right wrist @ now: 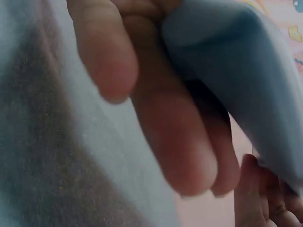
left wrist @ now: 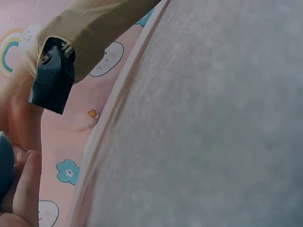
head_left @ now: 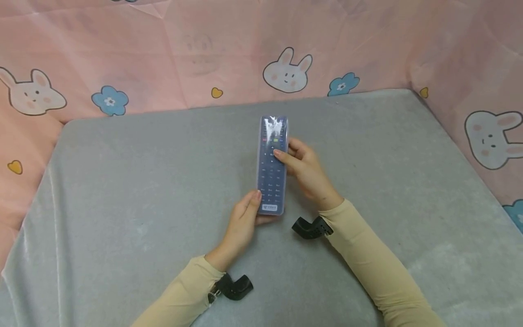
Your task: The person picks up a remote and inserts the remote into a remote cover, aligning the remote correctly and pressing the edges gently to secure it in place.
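A long remote control (head_left: 271,181) in a clear, shiny cover is held up over the grey cloth, its button side showing in the head view. My left hand (head_left: 242,219) grips its lower end, thumb on the left edge and fingers underneath. On the right side, my right hand (head_left: 304,170) holds it too, with the thumb lying over the upper-middle buttons and the fingers behind. In the right wrist view, the remote's blurred blue-grey edge and back show beside my right fingers (right wrist: 177,146). Only a sliver of the remote (left wrist: 5,163) appears in the left wrist view.
A grey plush cloth (head_left: 143,190) covers the table. Behind and beside it hangs a pink sheet (head_left: 229,45) printed with rabbits, flowers and hearts. Black wrist cameras (head_left: 234,287) stick out from both beige sleeves (head_left: 367,259).
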`<action>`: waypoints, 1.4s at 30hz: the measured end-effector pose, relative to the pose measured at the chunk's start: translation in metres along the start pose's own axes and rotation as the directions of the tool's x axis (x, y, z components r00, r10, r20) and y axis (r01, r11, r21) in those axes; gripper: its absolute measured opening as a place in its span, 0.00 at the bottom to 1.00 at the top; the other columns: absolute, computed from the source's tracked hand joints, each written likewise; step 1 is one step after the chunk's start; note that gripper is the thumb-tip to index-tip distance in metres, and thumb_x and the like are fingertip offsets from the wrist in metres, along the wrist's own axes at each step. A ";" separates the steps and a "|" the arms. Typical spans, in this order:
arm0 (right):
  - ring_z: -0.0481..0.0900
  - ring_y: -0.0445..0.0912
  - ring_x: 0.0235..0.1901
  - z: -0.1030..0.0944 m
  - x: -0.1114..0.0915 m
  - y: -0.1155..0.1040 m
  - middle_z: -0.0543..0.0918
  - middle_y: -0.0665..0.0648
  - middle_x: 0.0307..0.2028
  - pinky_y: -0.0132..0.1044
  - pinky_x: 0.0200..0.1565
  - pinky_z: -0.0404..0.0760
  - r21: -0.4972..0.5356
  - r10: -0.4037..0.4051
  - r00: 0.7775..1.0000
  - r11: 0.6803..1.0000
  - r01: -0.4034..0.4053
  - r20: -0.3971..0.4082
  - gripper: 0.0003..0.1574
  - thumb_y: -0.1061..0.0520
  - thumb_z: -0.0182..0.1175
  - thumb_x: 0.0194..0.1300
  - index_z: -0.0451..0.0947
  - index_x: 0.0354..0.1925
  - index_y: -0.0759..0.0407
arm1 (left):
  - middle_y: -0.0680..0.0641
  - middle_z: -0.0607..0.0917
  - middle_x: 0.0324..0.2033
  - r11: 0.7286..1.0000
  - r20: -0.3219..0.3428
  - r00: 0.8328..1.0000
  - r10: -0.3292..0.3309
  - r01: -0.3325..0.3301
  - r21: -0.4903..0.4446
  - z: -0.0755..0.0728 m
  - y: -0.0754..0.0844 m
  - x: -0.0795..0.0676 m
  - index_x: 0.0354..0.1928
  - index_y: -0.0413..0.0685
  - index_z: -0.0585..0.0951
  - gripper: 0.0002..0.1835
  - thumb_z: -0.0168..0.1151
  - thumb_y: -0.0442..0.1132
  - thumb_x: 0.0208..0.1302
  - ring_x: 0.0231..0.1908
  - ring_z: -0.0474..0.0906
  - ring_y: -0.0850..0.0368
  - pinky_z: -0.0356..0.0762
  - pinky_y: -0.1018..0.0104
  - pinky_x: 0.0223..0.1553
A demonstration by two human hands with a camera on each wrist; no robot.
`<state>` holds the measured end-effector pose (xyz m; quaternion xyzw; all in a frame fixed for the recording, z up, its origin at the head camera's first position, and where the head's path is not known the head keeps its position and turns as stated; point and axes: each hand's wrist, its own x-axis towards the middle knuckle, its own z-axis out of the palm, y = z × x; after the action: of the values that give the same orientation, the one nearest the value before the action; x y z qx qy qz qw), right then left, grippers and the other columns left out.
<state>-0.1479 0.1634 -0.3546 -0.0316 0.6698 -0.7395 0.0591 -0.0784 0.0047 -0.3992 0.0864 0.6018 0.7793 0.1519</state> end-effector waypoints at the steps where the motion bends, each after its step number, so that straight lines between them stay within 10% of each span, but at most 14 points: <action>1: 0.82 0.41 0.31 0.000 0.000 0.000 0.83 0.51 0.35 0.34 0.34 0.83 -0.005 0.003 1.000 1.000 -0.003 -0.005 0.23 0.64 0.52 0.68 0.65 0.59 0.74 | 0.23 0.75 0.49 1.000 0.013 1.000 -0.011 0.011 -0.003 0.000 0.000 0.000 0.59 0.21 0.65 0.22 0.37 0.36 0.76 0.46 0.77 0.31 0.80 0.58 0.45; 17: 0.83 0.41 0.30 -0.004 0.003 0.002 0.84 0.49 0.34 0.34 0.32 0.83 -0.027 -0.001 0.996 1.000 -0.001 -0.088 0.21 0.64 0.54 0.68 0.68 0.57 0.73 | 0.24 0.76 0.48 0.960 0.143 0.961 -0.238 0.255 -0.116 -0.004 -0.004 0.005 0.59 0.22 0.65 0.21 0.49 0.32 0.70 0.51 0.77 0.38 0.78 0.57 0.49; 31: 0.82 0.40 0.25 -0.011 0.009 0.007 0.85 0.51 0.27 0.30 0.28 0.80 0.137 0.083 0.997 0.987 -0.081 -0.006 0.10 0.67 0.53 0.67 0.81 0.37 0.60 | 0.23 0.75 0.48 0.964 0.202 0.967 -0.153 0.191 -0.185 -0.008 -0.003 0.002 0.56 0.19 0.67 0.20 0.50 0.28 0.67 0.47 0.81 0.46 0.77 0.54 0.49; 42: 0.79 0.39 0.21 -0.012 0.011 0.013 0.83 0.52 0.23 0.28 0.25 0.79 0.161 0.145 0.989 0.977 -0.140 -0.022 0.14 0.66 0.54 0.67 0.83 0.30 0.54 | 0.20 0.71 0.50 0.970 0.292 0.952 -0.093 0.153 -0.190 -0.006 -0.002 0.001 0.57 0.15 0.63 0.22 0.43 0.30 0.69 0.52 0.73 0.33 0.77 0.53 0.49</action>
<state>-0.1596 0.1723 -0.3687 0.0337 0.6104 -0.7847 0.1028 -0.0809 -0.0001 -0.4026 0.1417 0.4925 0.8074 0.2924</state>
